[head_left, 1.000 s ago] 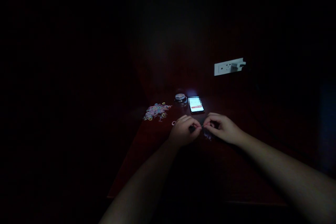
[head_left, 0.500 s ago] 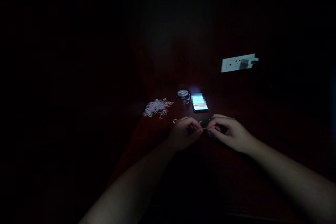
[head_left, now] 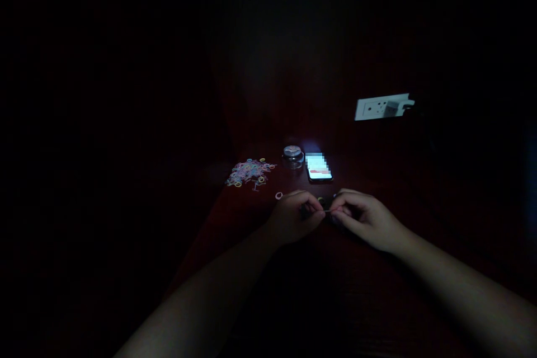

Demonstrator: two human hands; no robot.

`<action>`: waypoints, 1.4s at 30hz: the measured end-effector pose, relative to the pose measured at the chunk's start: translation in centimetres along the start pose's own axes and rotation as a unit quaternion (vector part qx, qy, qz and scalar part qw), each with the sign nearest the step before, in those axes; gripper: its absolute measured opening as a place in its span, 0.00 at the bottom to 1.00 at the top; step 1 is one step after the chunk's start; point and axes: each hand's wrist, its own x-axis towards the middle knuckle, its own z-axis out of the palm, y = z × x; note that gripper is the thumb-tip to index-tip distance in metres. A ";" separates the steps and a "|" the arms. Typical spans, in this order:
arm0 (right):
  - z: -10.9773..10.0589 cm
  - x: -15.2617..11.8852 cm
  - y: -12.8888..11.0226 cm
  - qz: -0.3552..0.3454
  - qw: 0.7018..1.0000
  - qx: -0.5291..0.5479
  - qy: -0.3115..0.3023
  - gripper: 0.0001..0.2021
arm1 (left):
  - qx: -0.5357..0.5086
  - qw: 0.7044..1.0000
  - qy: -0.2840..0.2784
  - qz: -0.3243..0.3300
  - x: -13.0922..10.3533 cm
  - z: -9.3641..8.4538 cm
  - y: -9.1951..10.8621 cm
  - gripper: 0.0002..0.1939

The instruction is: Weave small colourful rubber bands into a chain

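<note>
My left hand (head_left: 297, 215) and my right hand (head_left: 364, 218) face each other over the dark red table, thumbs and forefingers pinched. Between their fingertips runs a thin, pale rubber band (head_left: 327, 211), held at both ends. Just beyond the fingertips lies a yellowish band (head_left: 321, 200), partly hidden. A pink band (head_left: 279, 196) rests beside my left hand's knuckles. Farther left is a heap of small coloured rubber bands (head_left: 251, 172), in pink, blue and yellow.
A clear round jar (head_left: 293, 158) with a lid stands behind my hands. Beside it a phone (head_left: 319, 166) lies with its screen lit. A white wall socket (head_left: 382, 107) with a plug in it is at the back right. The surroundings are very dark.
Both hands sit slightly lower in the view, still pinching the band. The socket and phone also appear a little lower, as the view has tilted slightly.
</note>
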 end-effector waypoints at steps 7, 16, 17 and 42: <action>0.0 0.0 0.0 0.003 1.000 0.023 0.008 0.07 | 0.001 1.000 -0.012 -0.009 0.0 -0.1 -0.3 0.05; 0.0 0.0 0.5 0.011 0.999 0.041 0.007 0.08 | -0.007 1.000 -0.018 -0.010 0.1 -0.1 -0.8 0.05; 0.0 -0.1 0.6 0.013 0.999 0.042 0.009 0.08 | -0.005 1.000 -0.016 -0.013 0.1 -0.1 -0.9 0.05; 0.3 0.0 0.6 0.016 1.000 0.019 -0.007 0.07 | 0.008 0.999 -0.048 -0.019 0.0 -0.2 -0.7 0.07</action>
